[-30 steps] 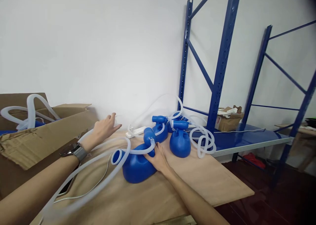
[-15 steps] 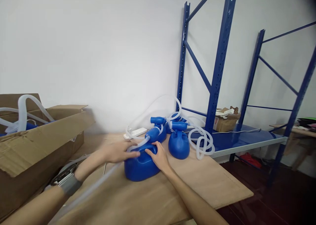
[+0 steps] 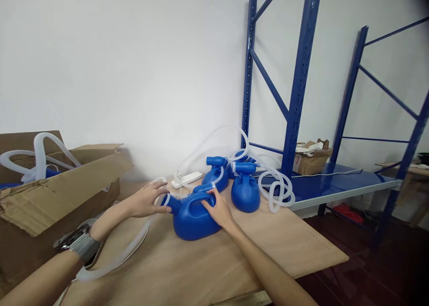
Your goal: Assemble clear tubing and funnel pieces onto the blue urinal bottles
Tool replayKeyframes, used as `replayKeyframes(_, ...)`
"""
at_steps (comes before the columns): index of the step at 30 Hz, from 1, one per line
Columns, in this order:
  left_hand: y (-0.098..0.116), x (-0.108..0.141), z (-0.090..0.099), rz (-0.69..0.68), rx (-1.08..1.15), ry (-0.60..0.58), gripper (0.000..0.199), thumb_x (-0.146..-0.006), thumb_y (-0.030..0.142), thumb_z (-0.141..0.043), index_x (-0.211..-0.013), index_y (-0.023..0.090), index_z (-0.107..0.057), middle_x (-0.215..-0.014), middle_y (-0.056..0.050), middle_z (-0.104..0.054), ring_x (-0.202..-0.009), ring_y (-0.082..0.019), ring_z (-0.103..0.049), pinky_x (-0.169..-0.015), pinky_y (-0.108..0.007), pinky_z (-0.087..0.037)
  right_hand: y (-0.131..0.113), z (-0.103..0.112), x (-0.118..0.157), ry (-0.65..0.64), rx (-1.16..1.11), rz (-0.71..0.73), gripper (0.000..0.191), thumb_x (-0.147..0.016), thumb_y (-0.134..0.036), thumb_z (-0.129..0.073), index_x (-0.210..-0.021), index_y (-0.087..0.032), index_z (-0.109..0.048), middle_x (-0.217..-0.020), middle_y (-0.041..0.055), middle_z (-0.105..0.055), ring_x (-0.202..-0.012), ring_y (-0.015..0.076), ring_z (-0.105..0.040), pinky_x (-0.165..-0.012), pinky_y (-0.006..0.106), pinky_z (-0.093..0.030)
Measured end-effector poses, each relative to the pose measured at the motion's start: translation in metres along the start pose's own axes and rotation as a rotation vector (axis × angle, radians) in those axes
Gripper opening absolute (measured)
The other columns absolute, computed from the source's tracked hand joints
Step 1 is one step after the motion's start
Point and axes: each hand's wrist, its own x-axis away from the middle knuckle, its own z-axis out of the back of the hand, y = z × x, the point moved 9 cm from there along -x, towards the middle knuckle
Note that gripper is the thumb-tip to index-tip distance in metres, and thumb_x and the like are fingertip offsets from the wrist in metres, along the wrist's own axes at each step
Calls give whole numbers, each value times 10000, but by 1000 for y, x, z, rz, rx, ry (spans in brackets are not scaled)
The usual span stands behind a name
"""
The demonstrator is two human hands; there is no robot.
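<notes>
A blue plastic urinal bottle [image 3: 194, 223] with a moulded handle stands on the board, its neck pointing left. My right hand [image 3: 217, 211] is closed around the handle. At the white-rimmed mouth, the fingers and thumb of my left hand [image 3: 149, 201] curve round the neck. A translucent hose [image 3: 129, 252] runs behind and below the left hand and loops over the board. Just behind are more blue urinal bottles: one [image 3: 246, 194] at the right with its hose [image 3: 276, 185] coiled beside it, another [image 3: 214, 174] further back.
An open cardboard box [image 3: 67, 180] with hoses and blue bottles is at the left. A white power strip [image 3: 187, 180] lies near the wall. Blue metal shelving [image 3: 298, 95] stands at the right, with a small carton [image 3: 311, 159] on its shelf [image 3: 342, 180]. The wooden board [image 3: 301, 243] has a right edge.
My left hand has moved left from the bottle's top to its mouth, and the neck now shows. My right hand stays on the handle. The view has shifted slightly.
</notes>
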Motion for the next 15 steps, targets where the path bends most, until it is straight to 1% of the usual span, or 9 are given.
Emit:
replayKeyframes(2,3,4,-1,-53,-50,56,783,-796,808,-560,-1343,254,-643,-1556,-137,-485,-1485,-395,-340,-1190,-537,-306,-1,-1,-1,-8,5,27,301,-845,-377,-640,-1106,-226,-649,-1144,78,-717,-1092,290,-670,-988,457,-509)
replayKeyframes(3,6,6,-1,-87,-74,82,764,-814,801,-548,-1352,264,-634,-1541,-124,-507,-1496,-391,-317,-1199,-550,-278,0,-2,-1,-9,13,37,301,-844,-359,-638,-1114,-228,-662,-1163,81,-714,-1115,290,-665,-1005,457,-503)
replayKeyframes(5,13,8,1,-157,-102,114,716,-862,777,-508,-1335,256,-641,-1496,-112,-562,-1509,-375,-289,-1218,-547,-225,2,-2,-2,-1,43,38,315,-833,-344,-651,-1125,-231,-686,-1204,90,-706,-1180,303,-642,-1047,467,-484)
replayKeyframes(6,15,9,1,-180,-105,113,713,-870,772,-501,-1319,239,-649,-1468,-119,-587,-1498,-372,-310,-1220,-534,-220,4,-2,-2,4,59,33,323,-827,-344,-660,-1128,-231,-694,-1216,95,-703,-1209,311,-628,-1065,476,-474)
replayKeyframes(7,15,9,0,-185,-96,100,719,-870,773,-501,-1304,221,-655,-1431,-131,-616,-1464,-371,-371,-1209,-515,-248,6,-3,-2,6,71,29,331,-825,-348,-665,-1132,-229,-697,-1224,99,-700,-1229,317,-618,-1076,483,-466)
replayKeyframes(8,13,9,-1,-170,-75,80,727,-867,775,-501,-1294,207,-658,-1383,-144,-647,-1398,-369,-458,-1177,-492,-307,8,-3,-2,3,77,28,338,-827,-352,-666,-1139,-226,-696,-1229,102,-697,-1236,320,-614,-1081,489,-463)
replayKeyframes(10,6,9,-4,-109,-5,35,731,-863,773,-504,-1297,205,-651,-1277,-145,-698,-1226,-349,-601,-1064,-443,-430,10,-5,-2,-11,72,38,347,-838,-355,-653,-1156,-220,-688,-1234,104,-694,-1219,316,-624,-1077,490,-467)
replayKeyframes(12,0,11,-7,-52,84,6,715,-860,757,-517,-1329,228,-624,-1192,-118,-728,-1118,-326,-652,-975,-409,-482,10,-6,-1,-16,66,46,347,-845,-358,-645,-1161,-219,-682,-1236,104,-692,-1213,316,-627,-1073,491,-470)
replayKeyframes(15,-4,13,-11,0,234,-21,709,-848,717,-566,-1374,243,-571,-1197,-101,-721,-1124,-309,-655,-977,-396,-489,9,-6,1,-4,71,45,347,-844,-360,-645,-1162,-228,-683,-1231,101,-693,-1231,320,-614,-1074,492,-465)
